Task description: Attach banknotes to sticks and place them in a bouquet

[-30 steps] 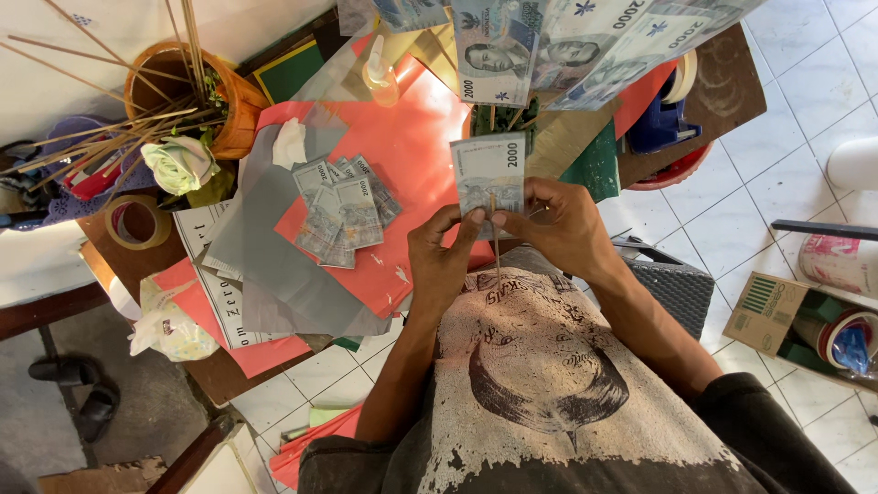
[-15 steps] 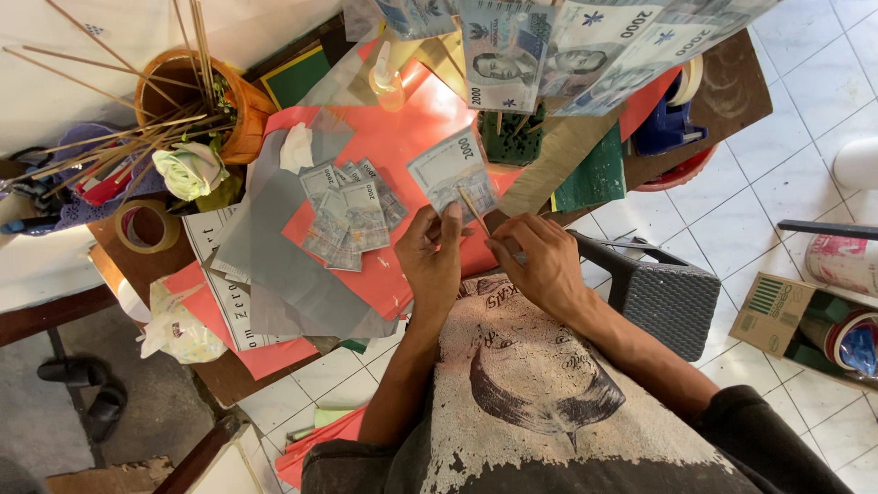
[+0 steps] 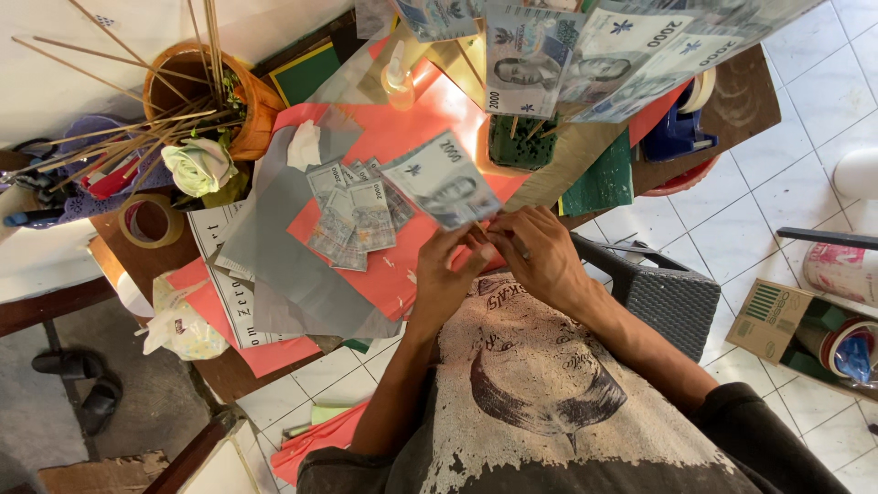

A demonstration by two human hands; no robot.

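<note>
I see left hand [image 3: 445, 274] and right hand [image 3: 540, 256] fingers pinching banknote [image 3: 441, 180] at its lower corner | thin, limp, light paper, likely creases | best held by edges.

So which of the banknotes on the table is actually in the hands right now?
The single grey banknote raised at an angle, pinched at its lower corner by both hands; the small pile of banknotes lies flat on the red paper, untouched.

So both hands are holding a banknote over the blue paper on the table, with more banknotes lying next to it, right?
Not quite: the paper sheet is red-orange, not blue. The head view shows the left hand and right hand holding the banknote above it, with the loose pile of banknotes alongside.
</note>
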